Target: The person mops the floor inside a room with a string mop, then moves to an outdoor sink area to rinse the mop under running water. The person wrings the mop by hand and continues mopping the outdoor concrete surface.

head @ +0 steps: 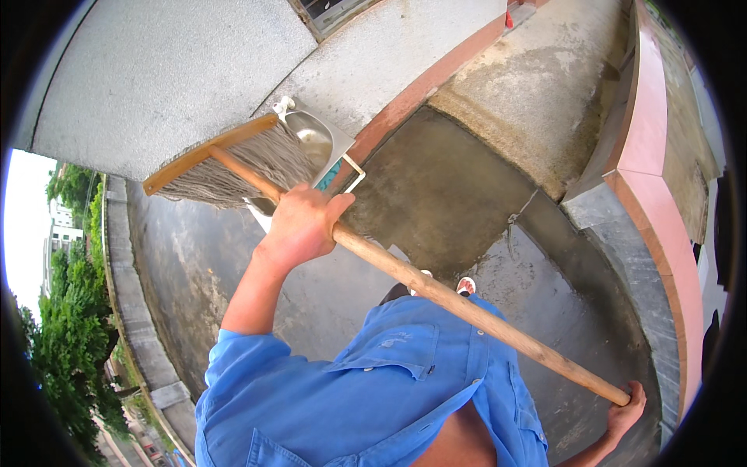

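Observation:
My left hand [303, 225] is wrapped around the wooden handle [432, 286] of a string mop, fairly near the head. My right hand [627, 411] grips the far end of the same handle, low at the right. The handle slants across the front of my blue shirt. At its other end is a wooden crossbar [213, 153], raised near the wall. Grey mop strands [251, 163] hang from the bar, partly over a stainless steel sink [315, 137]. The strands and my left hand hide part of the sink.
A white tap [284, 105] sits at the sink's wall side, and a pale pipe frame [356, 172] juts beside it. Wet concrete floor [432, 192] surrounds my sandalled feet. A pink-topped low wall [642, 140] curves along the right; a concrete parapet [137, 292] borders the left.

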The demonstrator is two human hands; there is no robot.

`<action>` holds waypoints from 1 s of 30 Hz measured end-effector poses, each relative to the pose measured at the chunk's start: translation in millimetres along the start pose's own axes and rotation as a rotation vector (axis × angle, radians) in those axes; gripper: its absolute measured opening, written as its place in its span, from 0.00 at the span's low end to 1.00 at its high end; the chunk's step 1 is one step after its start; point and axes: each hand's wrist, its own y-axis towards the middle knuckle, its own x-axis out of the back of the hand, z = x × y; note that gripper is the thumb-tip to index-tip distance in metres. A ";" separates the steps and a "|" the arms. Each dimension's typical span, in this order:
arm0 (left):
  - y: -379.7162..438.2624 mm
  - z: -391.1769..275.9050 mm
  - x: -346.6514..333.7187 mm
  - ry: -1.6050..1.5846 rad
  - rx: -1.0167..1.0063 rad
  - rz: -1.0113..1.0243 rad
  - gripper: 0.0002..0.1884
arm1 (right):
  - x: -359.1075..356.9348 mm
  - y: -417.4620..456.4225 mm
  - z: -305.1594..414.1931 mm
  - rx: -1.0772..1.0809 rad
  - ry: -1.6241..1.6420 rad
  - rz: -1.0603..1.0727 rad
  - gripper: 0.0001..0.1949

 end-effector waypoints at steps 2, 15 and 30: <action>-1.0 1.0 2.6 0.027 0.001 -0.005 0.23 | -3.4 2.8 -3.8 0.015 0.007 -0.029 0.10; 9.7 64.0 -191.0 -0.146 0.069 0.045 0.16 | 27.0 43.9 78.1 0.119 -0.142 0.158 0.10; 5.0 109.0 -199.9 -0.094 0.117 0.155 0.13 | 22.5 42.3 122.9 0.202 -0.127 0.099 0.09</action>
